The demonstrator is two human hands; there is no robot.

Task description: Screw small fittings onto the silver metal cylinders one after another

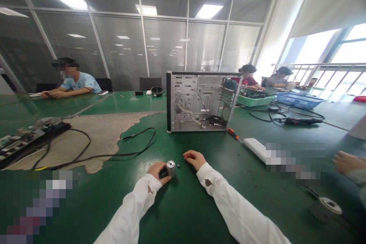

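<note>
My left hand (pixel 157 172) is wrapped around a small silver metal cylinder (pixel 171 169) with a dark hole in its top, which stands upright on the green table. A tiny dark piece (pixel 178 166) lies on the table just right of the cylinder, between my two hands. My right hand (pixel 195 159) hovers near that piece, its fingers curled and pressed together. Whatever is between those fingertips, if anything, is too small to make out. Beyond both hands stands an open computer case (pixel 200 101), its wires and a black fan showing inside.
An orange-handled screwdriver (pixel 233 134) lies right of the case, near a white box (pixel 255 150). A black cable (pixel 114 155) crosses the left side. Green (pixel 254 100) and blue baskets (pixel 299 101) stand at the back right. Another person's hand (pixel 347 162) is at the right edge.
</note>
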